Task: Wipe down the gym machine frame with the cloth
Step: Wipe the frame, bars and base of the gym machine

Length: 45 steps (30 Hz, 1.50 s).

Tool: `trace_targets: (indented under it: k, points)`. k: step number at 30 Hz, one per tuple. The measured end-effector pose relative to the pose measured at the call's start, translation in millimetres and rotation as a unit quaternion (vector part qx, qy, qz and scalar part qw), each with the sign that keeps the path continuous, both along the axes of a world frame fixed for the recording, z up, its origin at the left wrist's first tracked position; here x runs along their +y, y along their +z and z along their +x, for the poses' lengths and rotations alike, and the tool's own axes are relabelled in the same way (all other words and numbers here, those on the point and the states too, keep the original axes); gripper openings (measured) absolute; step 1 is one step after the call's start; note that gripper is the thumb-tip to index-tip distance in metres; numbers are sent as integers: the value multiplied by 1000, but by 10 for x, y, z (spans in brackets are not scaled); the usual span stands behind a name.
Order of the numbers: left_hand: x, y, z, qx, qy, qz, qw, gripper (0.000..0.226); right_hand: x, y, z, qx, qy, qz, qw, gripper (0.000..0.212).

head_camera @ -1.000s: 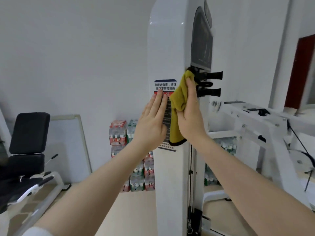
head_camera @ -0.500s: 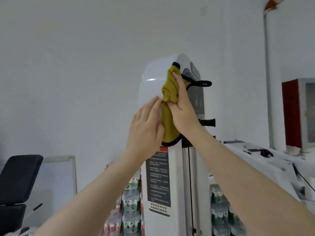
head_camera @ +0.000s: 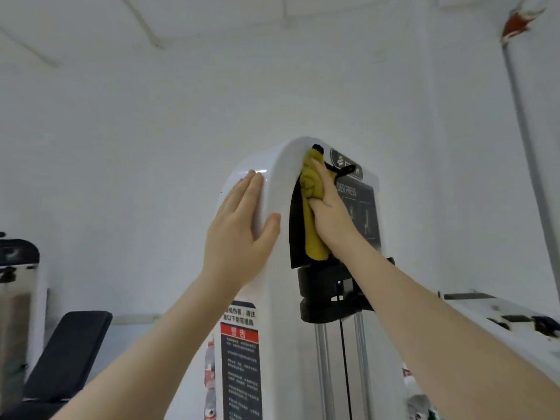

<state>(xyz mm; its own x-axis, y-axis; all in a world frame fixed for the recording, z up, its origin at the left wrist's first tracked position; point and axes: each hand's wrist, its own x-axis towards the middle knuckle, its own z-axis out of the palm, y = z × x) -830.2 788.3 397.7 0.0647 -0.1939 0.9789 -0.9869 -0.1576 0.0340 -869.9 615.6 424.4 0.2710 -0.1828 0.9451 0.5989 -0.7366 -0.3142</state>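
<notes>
Your right hand presses the yellow cloth against the gym machine frame, high up where the white shroud curves over at its top. The cloth sits bunched under your palm and fingers, its upper end poking out past your fingertips near the black strap and its lower end hanging below the heel of your hand, just above the black bracket. Your fingers lie fairly straight along the cloth, flattening it to the surface; whether the thumb hooks around it you cannot tell. Your left hand rests flat on the shroud's outer side, fingers together and straight, thumb spread toward the front edge, well clear of the cloth. Below that hand is the warning label.
</notes>
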Motion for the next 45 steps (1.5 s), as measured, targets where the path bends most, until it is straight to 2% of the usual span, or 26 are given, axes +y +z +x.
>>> trace_targets:
  k: [2,4,10,12,14,17,19,21,24,26,28,30,33,35,38,42,45]
  points:
    - [-13,7,7,-3,1,-8,1000,70,103,127,-2,-25,13,-69,997,58]
    - [6,21,29,-4,-7,-9,1000,74,-2,258,27,-39,25,-84,995,54]
    - [0,190,-67,2,27,33,999,72,-617,445,189,11,18,99,995,49]
    - [-54,445,-182,23,52,56,997,65,-595,509,142,23,15,123,992,52]
    - [-120,696,-300,25,91,74,993,61,-461,481,43,26,-2,78,997,59]
    - [-300,892,-429,-17,152,116,981,58,-331,287,-43,8,-10,-71,997,66]
    - [-442,919,-446,-50,212,144,965,52,-409,282,-20,-8,-6,-117,993,63]
    - [-572,957,-425,-97,295,168,936,50,-595,346,58,-23,-10,-111,994,60]
    - [-724,1048,-379,-162,362,199,896,58,-1074,396,219,-12,-15,29,999,56]
    - [-834,1109,-366,-186,393,229,871,62,-1368,387,270,4,-7,146,989,49]
    - [-956,1164,-364,-190,421,258,848,64,-1554,382,256,12,-3,214,977,40]
    - [-1080,1226,-369,-179,445,271,834,70,-1578,403,232,23,-23,187,982,42]
    - [-1374,1260,-370,-181,471,296,811,74,-1417,400,195,5,-38,9,999,65]
    - [-1623,1210,-350,-194,480,330,789,75,-1459,394,248,-14,-14,-50,999,67]
    - [-1852,1169,-250,-205,498,351,766,75,-1850,431,314,-11,-7,37,999,53]
    - [-1948,1213,-190,-203,519,357,750,75,-2503,396,346,71,-43,165,983,44]
    - [-1995,1184,-189,-203,527,349,748,75,-2638,357,423,34,-48,187,981,36]
